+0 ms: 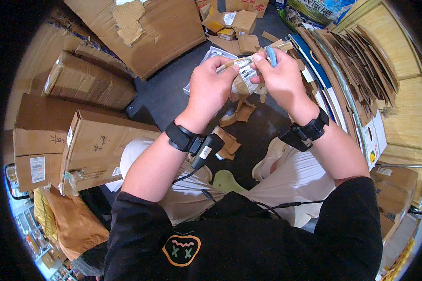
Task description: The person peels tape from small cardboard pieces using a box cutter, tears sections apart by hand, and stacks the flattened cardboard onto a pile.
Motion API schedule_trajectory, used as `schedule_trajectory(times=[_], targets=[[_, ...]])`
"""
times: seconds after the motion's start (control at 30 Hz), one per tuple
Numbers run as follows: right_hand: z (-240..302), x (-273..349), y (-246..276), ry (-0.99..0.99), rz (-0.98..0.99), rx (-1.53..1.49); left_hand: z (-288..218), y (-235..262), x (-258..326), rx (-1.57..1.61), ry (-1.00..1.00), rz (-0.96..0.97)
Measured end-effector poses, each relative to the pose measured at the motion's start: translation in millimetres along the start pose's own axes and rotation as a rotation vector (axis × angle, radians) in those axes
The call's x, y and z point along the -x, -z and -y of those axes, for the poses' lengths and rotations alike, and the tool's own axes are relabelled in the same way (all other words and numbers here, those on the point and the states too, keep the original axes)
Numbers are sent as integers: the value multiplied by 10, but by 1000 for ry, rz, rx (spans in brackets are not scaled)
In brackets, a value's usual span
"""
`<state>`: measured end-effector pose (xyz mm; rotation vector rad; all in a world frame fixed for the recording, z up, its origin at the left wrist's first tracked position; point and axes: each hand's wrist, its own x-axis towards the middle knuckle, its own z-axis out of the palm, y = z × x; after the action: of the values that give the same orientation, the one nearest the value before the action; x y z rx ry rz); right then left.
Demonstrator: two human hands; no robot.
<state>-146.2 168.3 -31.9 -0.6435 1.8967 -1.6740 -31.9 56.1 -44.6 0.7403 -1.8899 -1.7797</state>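
Both hands are raised in front of my knees, holding a strip of brown cardboard (pixel 240 87) covered in clear tape and a white printed label. My left hand (pixel 210 86) grips its left end, thumb on top. My right hand (pixel 282 77) pinches the far right part. A slim light-blue tool (pixel 271 56), maybe a box cutter, sticks up between its thumb and fingers; its blade end cannot be made out. Just beyond my left hand lies a white plastic tray-like thing (pixel 215 54) on the floor, partly hidden. Torn cardboard scraps (pixel 239 114) lie beneath the hands.
Large cartons (pixel 103 145) stand on the left, with another big carton (pixel 150 33) ahead. Small opened boxes (pixel 237 23) are piled at the far middle. Flattened cardboard sheets (pixel 356 70) lean on the right. A cable (pixel 286 204) crosses my lap; a light-green seat (pixel 227 180) shows between my legs.
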Motion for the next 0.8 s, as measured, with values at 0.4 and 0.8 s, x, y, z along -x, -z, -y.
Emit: schedule_trajectory(times=[0.4,0.8], targets=[[-170,-35,1,288,78,421,36,75,-75,-379,-199,39],[-87,53,-146,230,3,55,158,139,-150,253,184,-207]])
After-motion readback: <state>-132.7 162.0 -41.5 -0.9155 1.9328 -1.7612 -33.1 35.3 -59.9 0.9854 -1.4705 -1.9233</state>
